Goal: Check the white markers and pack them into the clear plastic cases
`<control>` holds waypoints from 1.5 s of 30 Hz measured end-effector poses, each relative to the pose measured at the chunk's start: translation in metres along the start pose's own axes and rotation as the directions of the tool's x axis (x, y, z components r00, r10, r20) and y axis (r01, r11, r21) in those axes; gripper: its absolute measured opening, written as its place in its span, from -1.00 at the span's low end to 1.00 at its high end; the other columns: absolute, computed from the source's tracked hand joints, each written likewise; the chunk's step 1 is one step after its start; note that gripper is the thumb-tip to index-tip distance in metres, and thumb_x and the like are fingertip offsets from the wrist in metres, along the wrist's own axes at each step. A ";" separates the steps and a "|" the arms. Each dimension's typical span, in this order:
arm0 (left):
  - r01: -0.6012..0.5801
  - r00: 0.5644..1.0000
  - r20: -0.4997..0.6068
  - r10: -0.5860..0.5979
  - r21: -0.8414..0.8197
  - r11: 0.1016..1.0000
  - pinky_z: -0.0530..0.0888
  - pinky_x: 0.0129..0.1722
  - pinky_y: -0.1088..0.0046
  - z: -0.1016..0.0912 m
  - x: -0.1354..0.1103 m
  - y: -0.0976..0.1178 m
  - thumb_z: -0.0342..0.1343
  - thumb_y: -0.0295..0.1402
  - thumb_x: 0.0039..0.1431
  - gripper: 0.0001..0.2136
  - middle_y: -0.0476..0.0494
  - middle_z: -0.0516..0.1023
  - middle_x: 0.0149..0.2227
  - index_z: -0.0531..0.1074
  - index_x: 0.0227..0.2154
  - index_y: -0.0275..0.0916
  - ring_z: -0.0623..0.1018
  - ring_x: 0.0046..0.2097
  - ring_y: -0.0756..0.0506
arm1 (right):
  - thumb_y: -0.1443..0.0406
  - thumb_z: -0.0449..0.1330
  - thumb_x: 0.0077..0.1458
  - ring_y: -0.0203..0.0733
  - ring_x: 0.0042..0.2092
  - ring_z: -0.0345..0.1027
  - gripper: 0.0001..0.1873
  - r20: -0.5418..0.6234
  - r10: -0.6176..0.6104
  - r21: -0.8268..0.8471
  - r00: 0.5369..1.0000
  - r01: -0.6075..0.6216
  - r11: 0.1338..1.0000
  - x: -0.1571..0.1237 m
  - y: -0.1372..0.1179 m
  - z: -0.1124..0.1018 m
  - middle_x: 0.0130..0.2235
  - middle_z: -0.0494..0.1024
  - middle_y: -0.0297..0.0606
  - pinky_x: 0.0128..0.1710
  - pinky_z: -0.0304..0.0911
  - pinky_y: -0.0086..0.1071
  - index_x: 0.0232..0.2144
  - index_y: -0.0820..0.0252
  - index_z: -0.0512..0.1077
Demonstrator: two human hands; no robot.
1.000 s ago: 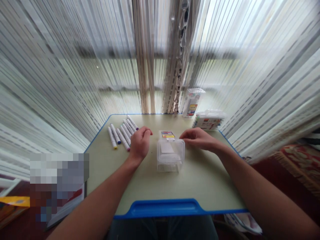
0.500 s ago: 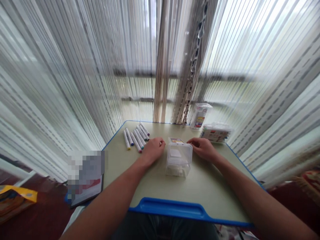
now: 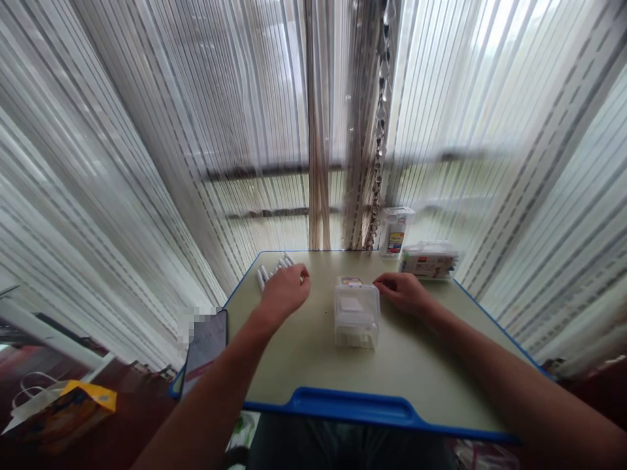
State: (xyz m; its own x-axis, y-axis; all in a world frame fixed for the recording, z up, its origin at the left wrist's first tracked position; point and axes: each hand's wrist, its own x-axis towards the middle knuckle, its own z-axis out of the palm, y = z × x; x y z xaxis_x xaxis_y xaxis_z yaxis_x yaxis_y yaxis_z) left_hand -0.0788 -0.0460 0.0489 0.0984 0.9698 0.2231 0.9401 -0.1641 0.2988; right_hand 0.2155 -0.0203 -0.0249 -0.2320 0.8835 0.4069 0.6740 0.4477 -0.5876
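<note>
My left hand [image 3: 287, 288] is over the near side of several white markers [image 3: 287, 262] at the table's back left and hides part of them. Its fingers are curled in, and nothing shows between them. A clear plastic box [image 3: 356, 316] with a label on its far side stands upright near the middle of the table. My right hand [image 3: 402, 290] rests at the right of this box, fingers bent and closed, fingertips by its far right corner. Whether they touch the box or hold anything small, I cannot make out.
A clear case of markers [image 3: 428, 260] lies at the back right, with a tall clear container [image 3: 394, 234] behind it. A dark-edged tablet [image 3: 208, 346] lies at the left edge. The table [image 3: 294, 365] has a blue rim, and curtains [image 3: 245, 117] hang behind.
My left hand has moved left, away from the box and over the markers, covering more of them. My right hand stays beside the box. The view has shifted slightly.
</note>
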 end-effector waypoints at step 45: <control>-0.117 0.989 -0.103 0.104 -0.984 0.131 0.33 -0.55 0.56 0.052 0.036 0.043 0.17 -0.21 0.15 -0.70 -0.01 0.43 -0.46 0.51 -0.18 -0.35 0.33 -0.54 0.11 | -0.06 0.05 0.18 -0.31 -0.62 0.24 -0.51 -0.071 0.212 0.447 0.975 -0.159 0.880 0.001 -0.006 -0.002 -0.45 0.53 -0.25 -0.62 0.16 -0.40 -0.20 0.25 0.45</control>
State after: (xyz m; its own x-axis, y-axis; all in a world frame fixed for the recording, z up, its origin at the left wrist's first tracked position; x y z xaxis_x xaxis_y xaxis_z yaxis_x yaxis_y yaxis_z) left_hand -0.0180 -0.0087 0.0216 0.1613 0.9236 0.3478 -0.2094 -0.3123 0.9266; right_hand 0.2125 -0.0222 -0.0190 -0.0332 0.9462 0.3217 0.3169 0.3153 -0.8945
